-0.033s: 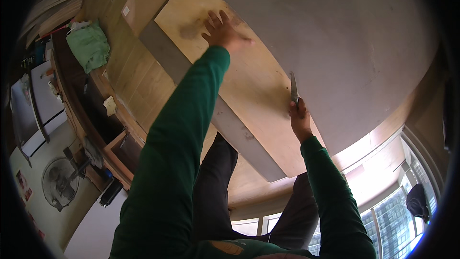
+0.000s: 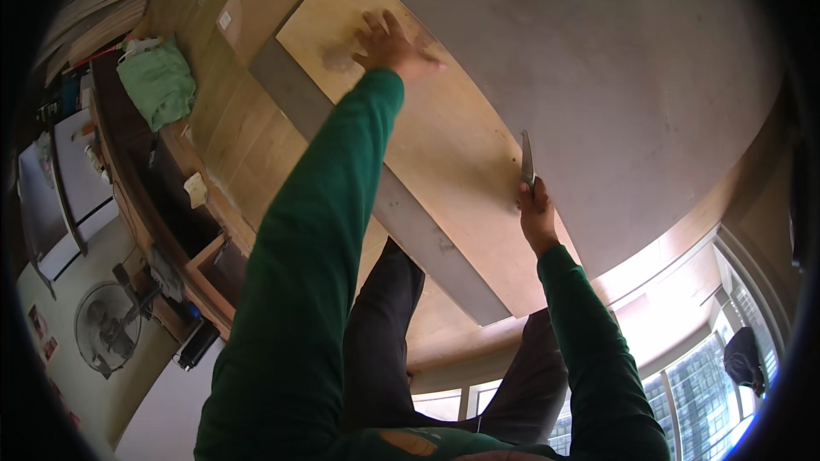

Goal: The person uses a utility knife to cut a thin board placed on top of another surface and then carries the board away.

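Note:
My left hand [image 2: 391,48] is spread over the far part of a long, pale wooden board [image 2: 457,149], its fingers apart and nothing held. A dark smudge or shadow marks the wood beside it. At the board's right edge, my right hand [image 2: 537,218] is closed round the handle of a knife [image 2: 526,158]. Its narrow grey blade points away from me along that edge, where the wood meets a large grey sheet [image 2: 632,85]. Most of the handle is hidden in my fingers. Whether the blade touches the wood, I cannot tell.
A grey strip [image 2: 418,226] sticks out under the board's left side, above my legs. Further left are a dark wooden cabinet [image 2: 162,183], a green bag [image 2: 158,81] and a fan [image 2: 108,329]. Windows [image 2: 705,384] lie at the lower right.
My left hand has shifted slightly farther away and to the left over the board. My right hand and the knife have hardly moved.

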